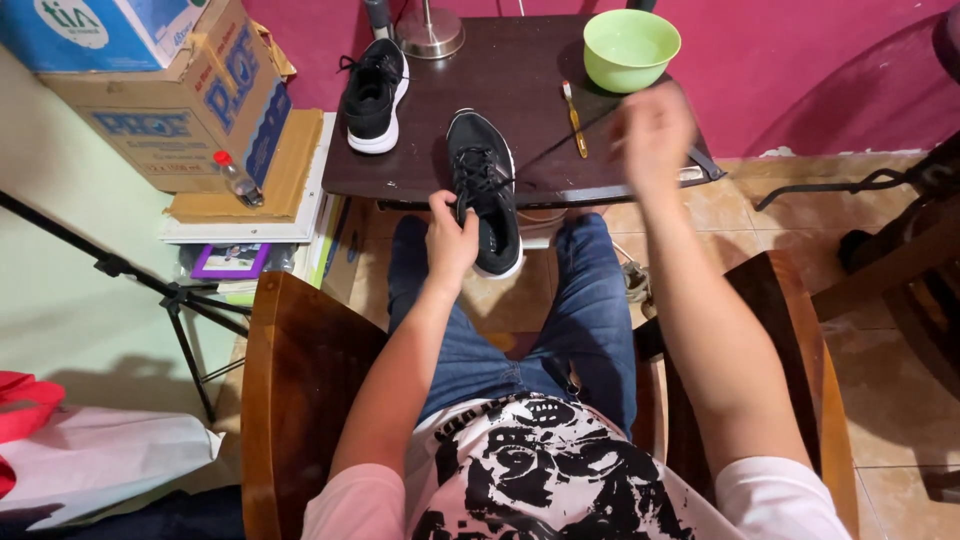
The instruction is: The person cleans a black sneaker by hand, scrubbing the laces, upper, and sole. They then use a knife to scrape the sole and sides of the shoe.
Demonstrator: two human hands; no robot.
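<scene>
Left hand [450, 238] gripped black mesh sneaker with white sole [485, 192], half on dark wooden table [530, 150] edge, over lap. Right hand [652, 130] raised, blurred (grip unclear), near yellow-handled toothbrush [573, 118]. Judged: pre-scrub step; next move calls for brush pickup.

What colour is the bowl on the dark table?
The bowl is light green, seen in the head view.

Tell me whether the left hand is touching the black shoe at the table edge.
Touching. The head view shows the left hand with its fingers closed on the side of the black shoe near the laces, no gap between them.
</scene>
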